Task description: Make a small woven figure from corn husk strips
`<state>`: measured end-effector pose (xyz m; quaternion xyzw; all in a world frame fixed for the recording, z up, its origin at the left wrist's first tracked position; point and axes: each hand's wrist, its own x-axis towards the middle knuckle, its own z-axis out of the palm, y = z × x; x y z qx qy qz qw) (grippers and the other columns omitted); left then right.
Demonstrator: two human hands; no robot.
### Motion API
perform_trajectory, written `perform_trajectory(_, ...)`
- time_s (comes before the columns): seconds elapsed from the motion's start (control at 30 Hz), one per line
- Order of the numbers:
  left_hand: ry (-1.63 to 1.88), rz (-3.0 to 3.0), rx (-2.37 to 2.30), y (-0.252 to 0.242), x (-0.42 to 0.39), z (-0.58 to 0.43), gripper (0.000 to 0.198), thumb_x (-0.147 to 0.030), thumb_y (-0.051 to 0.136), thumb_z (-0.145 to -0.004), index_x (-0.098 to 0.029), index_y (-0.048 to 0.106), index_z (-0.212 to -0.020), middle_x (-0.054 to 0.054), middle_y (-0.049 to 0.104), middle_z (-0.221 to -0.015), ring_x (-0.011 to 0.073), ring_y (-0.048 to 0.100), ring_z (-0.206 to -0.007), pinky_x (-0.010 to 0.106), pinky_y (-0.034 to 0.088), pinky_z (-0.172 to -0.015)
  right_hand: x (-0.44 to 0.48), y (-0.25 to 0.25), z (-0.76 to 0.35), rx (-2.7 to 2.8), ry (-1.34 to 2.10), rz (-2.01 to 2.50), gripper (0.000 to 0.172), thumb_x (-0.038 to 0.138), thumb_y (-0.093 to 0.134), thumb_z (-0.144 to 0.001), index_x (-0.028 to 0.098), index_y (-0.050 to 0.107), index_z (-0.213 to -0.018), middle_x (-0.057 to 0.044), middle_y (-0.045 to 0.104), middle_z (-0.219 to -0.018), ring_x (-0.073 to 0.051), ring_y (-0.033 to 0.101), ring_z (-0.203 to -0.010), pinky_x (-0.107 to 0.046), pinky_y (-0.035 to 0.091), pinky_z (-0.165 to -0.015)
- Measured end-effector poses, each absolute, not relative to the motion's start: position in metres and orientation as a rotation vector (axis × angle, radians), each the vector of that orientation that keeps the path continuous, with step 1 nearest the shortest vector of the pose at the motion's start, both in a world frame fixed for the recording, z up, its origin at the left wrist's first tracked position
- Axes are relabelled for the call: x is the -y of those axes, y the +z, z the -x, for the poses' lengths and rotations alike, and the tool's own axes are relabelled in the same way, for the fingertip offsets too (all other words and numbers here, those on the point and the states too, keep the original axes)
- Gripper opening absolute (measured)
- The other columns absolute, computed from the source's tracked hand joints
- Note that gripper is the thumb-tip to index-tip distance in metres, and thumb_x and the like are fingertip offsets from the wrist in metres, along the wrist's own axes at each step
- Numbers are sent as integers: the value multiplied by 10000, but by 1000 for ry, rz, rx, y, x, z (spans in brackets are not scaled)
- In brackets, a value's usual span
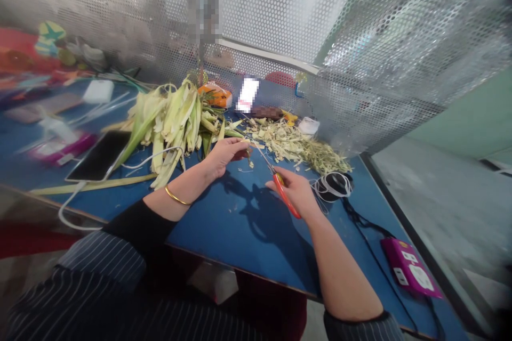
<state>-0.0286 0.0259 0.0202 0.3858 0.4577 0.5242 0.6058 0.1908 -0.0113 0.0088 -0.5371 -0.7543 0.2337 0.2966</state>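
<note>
My right hand [295, 191] grips red-handled scissors [286, 196], their narrow blades pointing up and left toward my other hand. A small pale piece of corn husk [248, 144] is pinched in my left hand [229, 153], right by the blade tips; its exact shape is hard to make out. Just beyond the left hand lies a heap of long green-yellow corn husks [172, 117]. Husk trimmings [296, 141] are spread in a loose pile behind the scissors. Tiny scraps sit on the blue table [216, 224] below my hands.
On the left, a phone [102, 155] is plugged into a white cable. A dark spool wound with white cord [333, 186] stands to the right, and a purple power strip [410, 266] lies near the right edge. Perforated metal panels [276, 5] rise behind the table.
</note>
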Motion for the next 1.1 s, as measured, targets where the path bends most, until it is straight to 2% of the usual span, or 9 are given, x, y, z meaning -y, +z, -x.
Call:
perform_trajectory(0.4,1224,-887,-1037,18,-27,30,127,-271,727,-710,-160,685,-754,29,670,-752,73,569,-604,224,434,-654,10,8,-193,2069,554,1451,358,457,645,-742,211,726,-989,-21,709,-814,-205,618,-752,-286,488,-665)
perform_trajectory(0.63,1219,-891,-1037,17,-29,31,158,-299,739,-712,-159,678,-750,21,667,-726,69,576,-591,212,452,-627,14,13,-192,2034,546,1476,414,517,622,-755,204,713,-1009,4,657,-688,-169,568,-622,-273,464,-601)
perform_trajectory(0.8,1195,-808,-999,18,-30,33,181,-310,692,-778,-145,691,-852,88,714,-911,111,648,-666,232,490,-604,10,8,-195,1989,272,1612,482,566,564,-792,190,673,-1072,-49,696,-782,-210,616,-696,-311,463,-666)
perform_trajectory(0.97,1142,-713,-942,16,-32,35,256,-382,628,-836,-133,657,-779,119,718,-869,151,679,-706,245,519,-610,7,4,-192,2078,93,1921,537,544,551,-813,170,599,-1195,-135,722,-948,-286,668,-857,-343,451,-710)
perform_trajectory(1.1,1124,-752,-942,21,-27,33,219,-344,663,-811,-125,665,-803,122,716,-894,158,686,-713,250,523,-620,15,3,-184,2314,-29,1886,436,443,538,-842,193,573,-1198,-118,713,-969,-264,671,-846,-317,433,-672)
